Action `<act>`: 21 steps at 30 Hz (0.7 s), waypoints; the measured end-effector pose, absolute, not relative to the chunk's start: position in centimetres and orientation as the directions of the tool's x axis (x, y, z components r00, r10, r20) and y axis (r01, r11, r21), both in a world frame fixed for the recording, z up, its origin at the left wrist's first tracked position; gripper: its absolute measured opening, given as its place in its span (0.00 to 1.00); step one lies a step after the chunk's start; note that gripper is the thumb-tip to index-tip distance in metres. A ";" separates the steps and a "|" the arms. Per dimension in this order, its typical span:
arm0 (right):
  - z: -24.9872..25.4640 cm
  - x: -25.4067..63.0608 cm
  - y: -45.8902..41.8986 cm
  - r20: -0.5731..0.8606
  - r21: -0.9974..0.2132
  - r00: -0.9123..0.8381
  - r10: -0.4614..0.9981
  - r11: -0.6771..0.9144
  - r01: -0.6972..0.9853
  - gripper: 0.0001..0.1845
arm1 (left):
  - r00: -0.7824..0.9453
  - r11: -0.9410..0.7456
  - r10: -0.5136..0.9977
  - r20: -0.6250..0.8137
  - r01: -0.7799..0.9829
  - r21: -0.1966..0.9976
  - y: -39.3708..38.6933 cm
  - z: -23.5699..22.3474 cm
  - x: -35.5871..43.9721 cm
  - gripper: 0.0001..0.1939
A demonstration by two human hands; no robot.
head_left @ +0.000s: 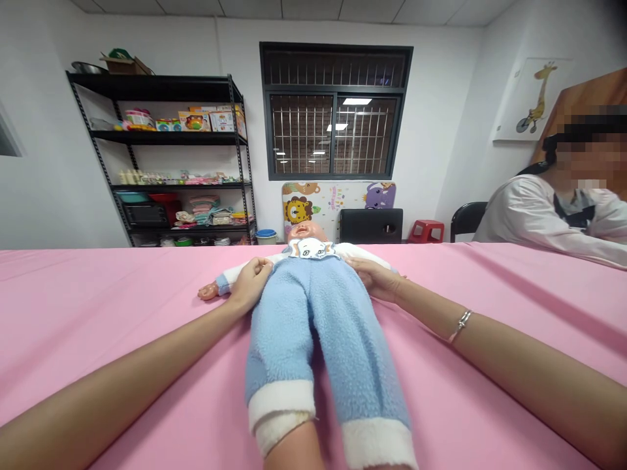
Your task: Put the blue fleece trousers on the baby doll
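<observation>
A baby doll (306, 230) lies on its back on the pink-covered table, head at the far side and legs towards me. It wears blue fleece trousers (284, 326) with white cuffs and a white top with an animal face (313, 249) on the front. At the left side of the waist, my left hand (251, 279) has its fingers curled closed on the trousers' edge. My right hand (376, 277) is at the opposite side of the waist, fingers closed on the trousers there; its fingertips are partly hidden. One bare doll leg (296, 449) shows below the left cuff.
The pink tablecloth (147, 287) has folds on both sides. A person (519, 209) in a light top sits at the right, arms on the table. Behind stand a black shelf (161, 137) with toys and cloths, a black chair (371, 225) and a red stool (426, 230).
</observation>
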State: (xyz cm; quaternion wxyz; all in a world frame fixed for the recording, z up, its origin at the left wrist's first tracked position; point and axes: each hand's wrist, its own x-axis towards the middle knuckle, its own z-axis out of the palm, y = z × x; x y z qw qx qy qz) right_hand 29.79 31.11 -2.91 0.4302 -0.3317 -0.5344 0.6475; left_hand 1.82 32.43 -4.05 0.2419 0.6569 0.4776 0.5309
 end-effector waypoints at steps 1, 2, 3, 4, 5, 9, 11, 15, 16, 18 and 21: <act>-2.9 29.9 31.3 0.052 -0.978 -0.400 0.915 -0.035 -0.207 0.16 | -0.018 -0.428 0.885 0.466 0.365 0.827 32.4 -4.1 1.8 0.13; -2.9 30.0 31.4 0.061 -0.977 -0.409 0.911 -0.029 -0.211 0.17 | -0.017 -0.428 0.885 0.466 0.366 0.827 32.4 -4.0 1.8 0.13; -2.9 30.1 31.5 0.057 -0.977 -0.428 0.902 -0.037 -0.208 0.16 | -0.014 -0.427 0.885 0.465 0.370 0.825 32.4 -4.0 1.8 0.13; -2.9 30.2 31.6 0.043 -0.979 -0.449 0.893 -0.053 -0.199 0.15 | -0.010 -0.425 0.887 0.462 0.376 0.823 32.3 -3.9 1.9 0.12; -2.9 30.3 31.7 0.029 -0.979 -0.460 0.887 -0.068 -0.192 0.13 | -0.006 -0.423 0.888 0.460 0.383 0.821 32.2 -3.8 1.9 0.12; -2.9 30.3 31.8 0.014 -0.973 -0.443 0.897 -0.089 -0.212 0.08 | 0.007 -0.429 0.886 0.464 0.393 0.813 31.8 -3.5 2.1 0.12; -2.9 30.2 31.7 0.019 -0.969 -0.435 0.900 -0.091 -0.232 0.09 | 0.007 -0.436 0.882 0.472 0.393 0.810 31.8 -3.4 2.2 0.12; -2.6 30.0 31.4 -0.032 -0.970 -0.433 0.901 -0.132 -0.204 0.15 | -0.005 -0.437 0.877 0.481 0.407 0.802 31.8 -3.4 2.2 0.13; -2.4 30.0 31.3 -0.050 -0.974 -0.432 0.901 -0.139 -0.178 0.16 | -0.002 -0.441 0.876 0.483 0.404 0.801 31.8 -3.4 2.2 0.13; -2.2 30.2 31.3 -0.048 -0.985 -0.401 0.915 -0.110 -0.133 0.16 | 0.000 -0.452 0.872 0.489 0.386 0.804 32.0 -3.6 2.0 0.14; -2.2 30.3 31.7 0.014 -0.996 -0.251 0.968 -0.008 -0.089 0.17 | -0.040 -0.444 0.873 0.486 0.347 0.826 32.5 -4.0 1.4 0.15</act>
